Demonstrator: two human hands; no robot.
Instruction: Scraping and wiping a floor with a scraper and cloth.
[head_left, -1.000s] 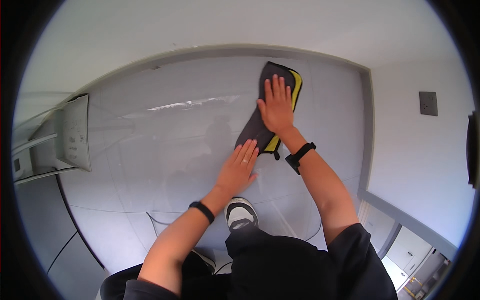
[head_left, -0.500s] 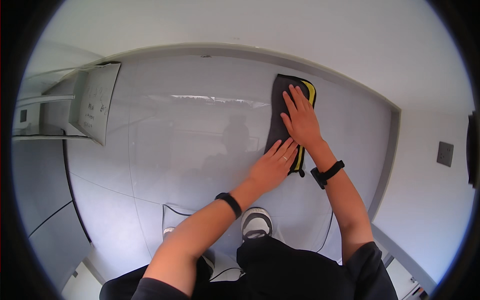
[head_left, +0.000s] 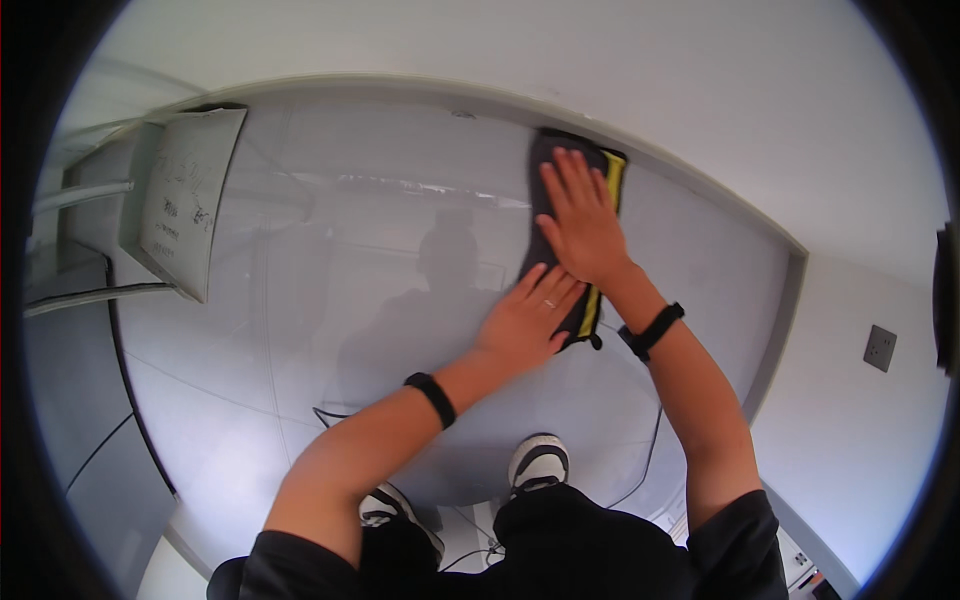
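Note:
A folded dark grey cleaning cloth [head_left: 541, 205] with a yellow strip and black edging lies flat on the glossy pale floor [head_left: 350, 280]. Its far end comes close to the skirting along the wall. My right hand [head_left: 585, 225] presses flat on the upper half of the cloth, fingers stretched out and slightly spread. On the lower part rests my left hand [head_left: 525, 320], also flat with its fingers extended, just below the right palm. A small black loop sticks out at the cloth's near corner. Neither hand grips the cloth, and their palms hide part of it.
A pale grey skirting [head_left: 780, 310] runs along the far and right walls. A wall socket [head_left: 880, 348] is at the right. To the left stands a white panel [head_left: 185, 205] with handwriting. My shoe [head_left: 540, 462] and a thin black cable [head_left: 655, 450] are near me.
Both hands and the cloth have moved slightly left and away from me, closer to the far skirting. The view has shifted, and my shoes show in different places.

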